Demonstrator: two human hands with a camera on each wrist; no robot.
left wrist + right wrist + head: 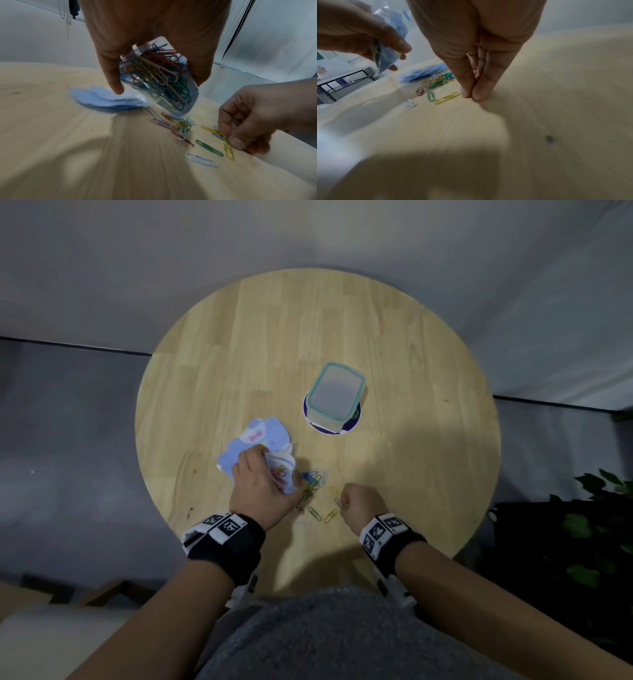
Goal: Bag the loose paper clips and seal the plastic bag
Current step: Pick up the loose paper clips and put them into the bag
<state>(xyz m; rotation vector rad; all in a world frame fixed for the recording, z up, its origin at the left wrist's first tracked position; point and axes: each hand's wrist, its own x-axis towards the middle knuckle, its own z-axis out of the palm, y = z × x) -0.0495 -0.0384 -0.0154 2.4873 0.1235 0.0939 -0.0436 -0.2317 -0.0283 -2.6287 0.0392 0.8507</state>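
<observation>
clear bag (pixel 159 83) half-full, coloured clips (pixel 181 125) scattered

The left hand (pixel 137 33) grips a clear plastic bag (pixel 159 82) of clips; the right hand (pixel 254 119) pinches a yellow paper clip (pixel 210 130).

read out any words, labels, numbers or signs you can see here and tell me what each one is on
No text can be read in any view.
Wristbands: black-and-white square marker patterns, no letters or numbers.
Blue packet on the table: a pink printed shape, too blurred to read.
Round coaster under the lidded box: dark with a green mark, mostly covered, unreadable.
Plastic bag of paper clips: no print to be seen.
</observation>
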